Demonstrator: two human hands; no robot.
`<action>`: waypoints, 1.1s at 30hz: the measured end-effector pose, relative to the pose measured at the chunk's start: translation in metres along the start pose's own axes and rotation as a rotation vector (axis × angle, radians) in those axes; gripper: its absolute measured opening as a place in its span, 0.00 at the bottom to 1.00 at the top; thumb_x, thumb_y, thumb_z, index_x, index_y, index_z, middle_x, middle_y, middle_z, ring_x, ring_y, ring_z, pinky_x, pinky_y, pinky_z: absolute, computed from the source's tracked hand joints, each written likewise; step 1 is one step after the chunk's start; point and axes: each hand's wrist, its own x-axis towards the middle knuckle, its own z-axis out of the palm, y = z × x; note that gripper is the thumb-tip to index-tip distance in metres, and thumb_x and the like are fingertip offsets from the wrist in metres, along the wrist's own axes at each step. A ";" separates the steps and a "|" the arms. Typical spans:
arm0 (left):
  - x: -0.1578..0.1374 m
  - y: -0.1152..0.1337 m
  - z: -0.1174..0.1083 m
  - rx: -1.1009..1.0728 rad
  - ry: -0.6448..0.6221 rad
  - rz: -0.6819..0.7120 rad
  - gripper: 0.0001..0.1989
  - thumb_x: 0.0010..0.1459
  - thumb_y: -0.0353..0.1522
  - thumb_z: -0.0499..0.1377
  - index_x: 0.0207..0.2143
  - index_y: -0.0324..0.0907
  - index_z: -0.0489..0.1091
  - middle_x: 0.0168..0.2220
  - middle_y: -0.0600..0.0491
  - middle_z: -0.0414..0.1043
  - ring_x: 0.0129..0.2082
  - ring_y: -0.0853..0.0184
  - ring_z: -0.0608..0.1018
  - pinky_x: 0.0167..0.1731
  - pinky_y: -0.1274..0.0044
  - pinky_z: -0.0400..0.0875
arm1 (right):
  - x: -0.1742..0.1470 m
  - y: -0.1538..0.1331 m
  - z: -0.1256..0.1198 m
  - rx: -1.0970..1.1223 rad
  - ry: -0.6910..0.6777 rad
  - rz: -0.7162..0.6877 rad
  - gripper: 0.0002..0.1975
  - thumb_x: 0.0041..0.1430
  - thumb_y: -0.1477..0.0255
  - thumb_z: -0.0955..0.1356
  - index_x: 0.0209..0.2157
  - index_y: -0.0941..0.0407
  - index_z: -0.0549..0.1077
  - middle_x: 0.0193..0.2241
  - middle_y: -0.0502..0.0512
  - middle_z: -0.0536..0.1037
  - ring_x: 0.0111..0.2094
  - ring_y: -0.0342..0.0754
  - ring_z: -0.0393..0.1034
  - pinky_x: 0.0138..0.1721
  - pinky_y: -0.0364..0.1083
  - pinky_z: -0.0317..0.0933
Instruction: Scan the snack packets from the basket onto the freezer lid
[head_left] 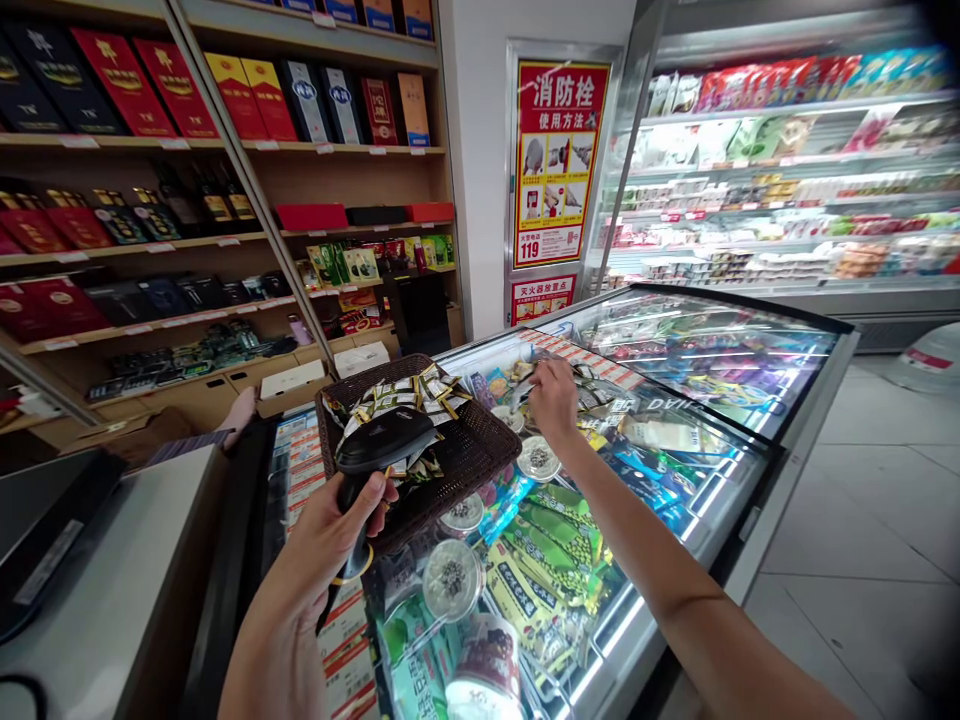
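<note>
My left hand [349, 525] is wrapped round the handle of a black barcode scanner [386, 438]. The scanner's head is over a dark brown woven basket [480, 445], which stands on the glass top of a chest freezer. Inside the basket lies a heap of small white, gold and dark packets [416, 392]. To the right of the basket my right hand [553, 398] reaches low over the freezer top, its fingers curled and pressed together. Similar small packets [592, 390] lie beside it. What its fingertips hold, if anything, is hidden.
Ice-cream bars and tubs [544, 535] show through the freezer glass. At left are a grey counter [97, 590] and shelves of boxed bottles [169, 85]. A lit refrigerated display [787, 190] stands at the back right. A red fire-hydrant notice [559, 160] is on the wall.
</note>
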 end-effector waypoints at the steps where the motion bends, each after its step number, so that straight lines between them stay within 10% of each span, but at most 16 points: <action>1: 0.000 0.000 -0.001 0.001 0.007 -0.004 0.31 0.47 0.62 0.63 0.29 0.42 0.73 0.21 0.54 0.68 0.22 0.66 0.67 0.21 0.78 0.56 | 0.003 0.008 -0.005 -0.037 -0.012 0.015 0.12 0.55 0.84 0.61 0.27 0.54 0.70 0.38 0.62 0.73 0.50 0.60 0.66 0.55 0.62 0.63; 6: 0.002 -0.001 -0.003 -0.038 0.035 0.016 0.28 0.48 0.59 0.64 0.29 0.42 0.72 0.20 0.55 0.67 0.23 0.66 0.67 0.22 0.78 0.58 | 0.010 0.017 -0.015 -0.102 0.013 0.024 0.15 0.60 0.82 0.61 0.40 0.55 0.75 0.55 0.65 0.69 0.62 0.64 0.56 0.64 0.70 0.49; 10: 0.002 0.001 -0.004 -0.027 0.086 0.028 0.29 0.48 0.60 0.63 0.28 0.43 0.70 0.21 0.54 0.69 0.22 0.66 0.67 0.21 0.77 0.59 | -0.011 -0.023 0.007 -0.159 -0.178 -0.063 0.13 0.64 0.78 0.63 0.43 0.56 0.77 0.54 0.64 0.72 0.56 0.58 0.66 0.61 0.61 0.61; 15: 0.000 0.003 -0.006 -0.021 0.123 0.022 0.30 0.47 0.62 0.63 0.28 0.43 0.71 0.19 0.55 0.67 0.21 0.66 0.67 0.19 0.77 0.59 | -0.060 -0.087 0.025 0.079 -0.742 -0.524 0.14 0.70 0.64 0.64 0.49 0.53 0.78 0.65 0.59 0.66 0.52 0.50 0.73 0.53 0.51 0.69; 19: -0.001 0.003 -0.007 -0.072 0.121 0.013 0.30 0.47 0.61 0.64 0.29 0.42 0.72 0.19 0.55 0.67 0.21 0.68 0.67 0.18 0.79 0.59 | -0.087 -0.110 0.027 0.017 -0.869 -0.842 0.18 0.73 0.63 0.60 0.53 0.54 0.76 0.70 0.57 0.59 0.53 0.51 0.73 0.56 0.53 0.67; 29: 0.002 0.002 -0.008 -0.050 0.135 0.020 0.31 0.45 0.61 0.64 0.27 0.42 0.71 0.23 0.53 0.71 0.21 0.68 0.68 0.19 0.78 0.60 | -0.084 -0.099 0.037 0.272 -0.766 -0.485 0.19 0.75 0.71 0.57 0.53 0.58 0.76 0.51 0.60 0.79 0.54 0.46 0.74 0.57 0.46 0.68; 33: 0.000 0.003 -0.008 -0.044 0.124 -0.024 0.31 0.45 0.63 0.63 0.28 0.44 0.71 0.19 0.55 0.66 0.20 0.67 0.66 0.18 0.78 0.56 | -0.084 -0.107 0.028 0.154 -0.841 -0.736 0.17 0.74 0.64 0.60 0.55 0.50 0.75 0.66 0.55 0.67 0.56 0.48 0.71 0.57 0.48 0.67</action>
